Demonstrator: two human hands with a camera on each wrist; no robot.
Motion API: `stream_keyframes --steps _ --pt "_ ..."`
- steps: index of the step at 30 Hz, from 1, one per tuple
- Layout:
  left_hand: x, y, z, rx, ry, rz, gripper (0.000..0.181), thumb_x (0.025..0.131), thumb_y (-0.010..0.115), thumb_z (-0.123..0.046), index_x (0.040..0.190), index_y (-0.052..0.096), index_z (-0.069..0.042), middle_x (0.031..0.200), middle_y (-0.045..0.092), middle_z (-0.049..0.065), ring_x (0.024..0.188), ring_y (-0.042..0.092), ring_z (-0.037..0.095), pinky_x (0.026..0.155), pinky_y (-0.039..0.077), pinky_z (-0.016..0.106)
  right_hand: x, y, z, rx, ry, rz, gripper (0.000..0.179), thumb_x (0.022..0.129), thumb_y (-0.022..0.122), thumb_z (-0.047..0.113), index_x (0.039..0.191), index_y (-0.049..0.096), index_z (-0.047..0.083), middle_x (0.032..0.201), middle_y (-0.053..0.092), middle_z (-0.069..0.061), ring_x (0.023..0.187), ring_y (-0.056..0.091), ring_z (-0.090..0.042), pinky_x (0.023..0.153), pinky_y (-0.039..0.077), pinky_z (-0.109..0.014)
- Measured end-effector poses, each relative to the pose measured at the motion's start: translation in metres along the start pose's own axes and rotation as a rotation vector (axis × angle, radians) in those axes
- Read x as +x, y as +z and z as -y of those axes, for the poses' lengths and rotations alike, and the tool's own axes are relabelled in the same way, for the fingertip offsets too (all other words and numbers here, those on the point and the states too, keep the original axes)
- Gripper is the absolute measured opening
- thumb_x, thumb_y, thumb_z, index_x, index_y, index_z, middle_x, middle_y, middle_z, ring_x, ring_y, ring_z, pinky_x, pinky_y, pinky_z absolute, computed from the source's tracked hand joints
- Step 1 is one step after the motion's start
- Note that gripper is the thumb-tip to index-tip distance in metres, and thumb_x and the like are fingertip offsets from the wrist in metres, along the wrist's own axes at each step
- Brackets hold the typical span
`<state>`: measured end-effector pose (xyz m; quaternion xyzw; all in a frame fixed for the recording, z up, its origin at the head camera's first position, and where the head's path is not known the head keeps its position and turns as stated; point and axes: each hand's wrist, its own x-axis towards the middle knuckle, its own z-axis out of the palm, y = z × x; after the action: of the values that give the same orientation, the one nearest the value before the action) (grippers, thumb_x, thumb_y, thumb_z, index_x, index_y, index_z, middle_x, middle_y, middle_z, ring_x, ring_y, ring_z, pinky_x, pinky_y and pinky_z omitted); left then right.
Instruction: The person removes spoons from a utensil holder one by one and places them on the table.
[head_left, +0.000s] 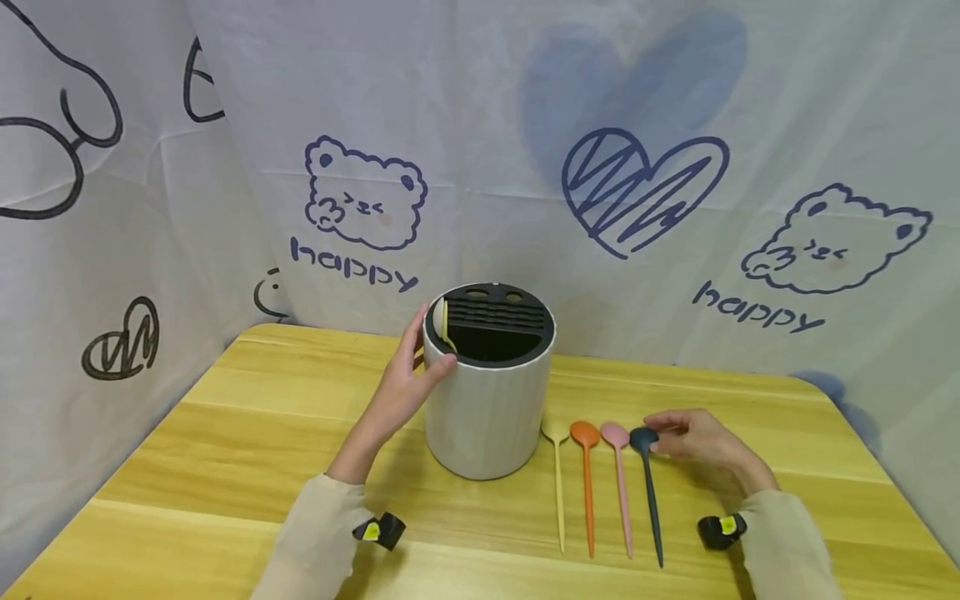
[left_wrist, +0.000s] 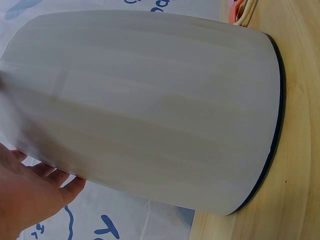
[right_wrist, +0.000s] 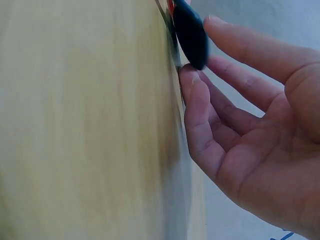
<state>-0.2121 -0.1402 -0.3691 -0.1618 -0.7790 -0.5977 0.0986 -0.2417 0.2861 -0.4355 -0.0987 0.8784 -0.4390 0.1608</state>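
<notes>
A white ribbed utensil holder [head_left: 486,417] with a black slotted lid stands upright on the table. My left hand [head_left: 401,379] holds its left side near the rim, thumb at the front and fingers towards the back. A pale and yellow utensil head [head_left: 444,323] sticks up inside the left of the lid. To the right lie a yellow spoon [head_left: 559,492], an orange spoon [head_left: 588,483], a pink spoon [head_left: 623,492] and a dark blue spoon [head_left: 651,500]. Around the dark spoon's bowl [right_wrist: 190,37], my right hand [head_left: 693,437] has its thumb and fingertips at the edge.
The wood-grain table [head_left: 225,467] has its back edge against a white cloth [head_left: 495,100] printed with bears and hearts. Black wrist cameras sit on both sleeves. The spoon handles point towards the front edge.
</notes>
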Motion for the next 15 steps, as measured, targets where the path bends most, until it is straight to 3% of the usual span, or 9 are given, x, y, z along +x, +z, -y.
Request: stream_keyframes --steps 6,15 --pt "0.0 -0.0005 -0.0003 0.001 0.0 0.002 0.088 0.09 0.06 -0.05 0.156 0.013 -0.016 0.159 0.018 0.011 0.141 0.024 0.033 0.112 0.025 0.052 0.001 -0.0005 -0.0001 0.016 -0.021 0.003 0.052 0.086 0.072 0.009 0.129 0.053 -0.012 0.119 0.061 -0.024 0.102 0.061 -0.031 0.079 0.055 -0.034" --pt "0.0014 -0.0002 0.0003 -0.007 0.005 0.0 0.087 0.09 0.06 -0.044 0.156 0.012 -0.013 0.158 0.018 0.012 0.141 0.024 0.033 0.111 0.026 0.052 0.0024 -0.0021 -0.0008 0.011 0.013 -0.024 0.047 0.09 0.065 0.011 0.132 0.052 -0.008 0.125 0.059 -0.024 0.106 0.06 -0.03 0.083 0.053 -0.036"
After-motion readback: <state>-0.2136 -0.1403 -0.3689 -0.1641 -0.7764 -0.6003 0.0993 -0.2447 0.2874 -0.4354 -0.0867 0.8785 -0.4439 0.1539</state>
